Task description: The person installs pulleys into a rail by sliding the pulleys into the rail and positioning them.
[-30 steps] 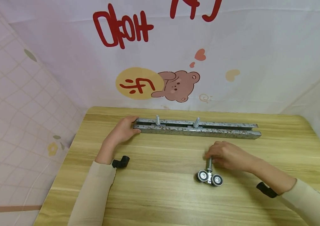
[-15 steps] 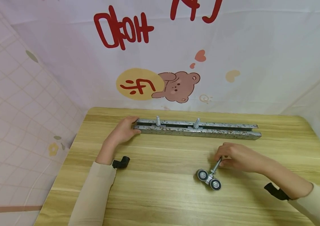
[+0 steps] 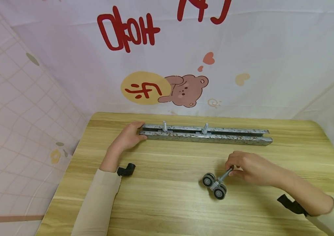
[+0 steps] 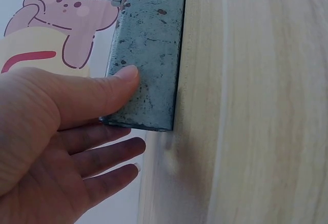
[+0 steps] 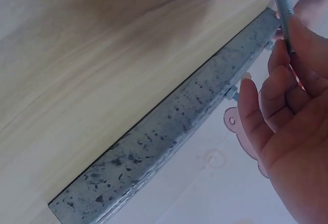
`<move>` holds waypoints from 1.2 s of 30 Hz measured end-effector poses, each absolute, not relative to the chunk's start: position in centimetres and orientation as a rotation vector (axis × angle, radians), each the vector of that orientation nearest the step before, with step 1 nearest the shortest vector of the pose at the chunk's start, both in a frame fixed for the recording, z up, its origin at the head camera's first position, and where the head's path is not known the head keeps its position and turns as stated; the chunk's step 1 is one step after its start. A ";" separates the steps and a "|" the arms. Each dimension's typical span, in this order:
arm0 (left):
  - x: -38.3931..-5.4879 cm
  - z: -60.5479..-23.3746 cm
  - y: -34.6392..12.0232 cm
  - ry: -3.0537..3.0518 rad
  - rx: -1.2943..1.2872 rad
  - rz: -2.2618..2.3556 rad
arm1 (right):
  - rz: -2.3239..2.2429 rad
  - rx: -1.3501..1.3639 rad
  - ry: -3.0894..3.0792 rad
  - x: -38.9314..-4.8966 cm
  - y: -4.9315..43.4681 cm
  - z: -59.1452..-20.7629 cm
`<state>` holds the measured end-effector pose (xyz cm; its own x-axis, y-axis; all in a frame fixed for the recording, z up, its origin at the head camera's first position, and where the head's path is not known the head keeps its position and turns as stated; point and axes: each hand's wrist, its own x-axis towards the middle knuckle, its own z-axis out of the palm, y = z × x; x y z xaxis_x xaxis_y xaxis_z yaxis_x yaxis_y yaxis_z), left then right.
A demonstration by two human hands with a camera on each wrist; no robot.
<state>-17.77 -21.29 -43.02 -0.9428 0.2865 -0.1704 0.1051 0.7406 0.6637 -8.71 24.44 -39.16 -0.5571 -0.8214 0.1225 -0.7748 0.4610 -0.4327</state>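
Observation:
A steel channel track (image 3: 208,138) with rust-like specks lies across the back of the table, its slot facing up. Two threaded bolts (image 3: 205,128) stand up out of the slot. My left hand (image 3: 128,137) grips the track's left end; in the left wrist view the thumb presses the side of the track (image 4: 148,55), while the lower fingers stick out past the end. In front of the track, my right hand (image 3: 254,168) pinches the tip of a threaded bolt (image 5: 283,6) on a roller trolley (image 3: 219,192). The trolley's black-and-silver wheels point left, towards me.
The wood-grain table (image 3: 161,203) extends in front of the track. Behind it hangs a white printed cloth (image 3: 258,49) with a bear and red characters, and a grid-patterned cloth (image 3: 16,114) stands at the left. Each wrist carries a black mount (image 3: 126,169).
My right hand has moved right with the trolley, and the trolley has tilted from bolt-up to slanting, its wheels now lower left of the fingers. The left hand and track stay put.

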 end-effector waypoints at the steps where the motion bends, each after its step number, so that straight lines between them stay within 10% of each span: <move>1: -17.8 -43.0 -21.3 2.681 0.308 0.998 | -0.689 -1.416 2.597 -8.6 24.4 -39.1; 36: -17.7 -43.0 -21.4 2.695 0.331 0.996 | -1.027 -1.508 2.485 -6.1 22.1 -40.1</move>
